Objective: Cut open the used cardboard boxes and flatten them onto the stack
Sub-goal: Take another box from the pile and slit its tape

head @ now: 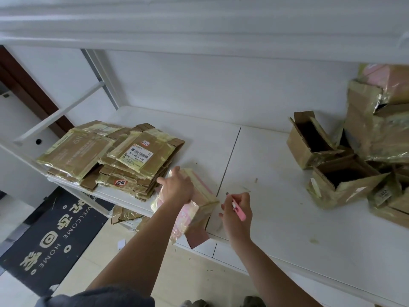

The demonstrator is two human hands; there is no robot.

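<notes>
Cutting step: left hand [177, 187] flat on taped pink-and-brown cardboard box [194, 202], right hand [238, 207] gripping pink utility knife [239, 210]. Next, probably blade into tape seam, then flattening onto pile of flattened boxes [110, 156].

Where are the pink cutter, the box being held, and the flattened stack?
pink cutter [239, 211], head view, on its pink handle.
box [200, 192], head view, on its taped top.
flattened stack [77, 149], head view, on the top sheet.

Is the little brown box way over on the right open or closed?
Open. The small box has its top flaps standing up, and you can see its dark inside. Whether anything is in there, I cannot tell.
</notes>
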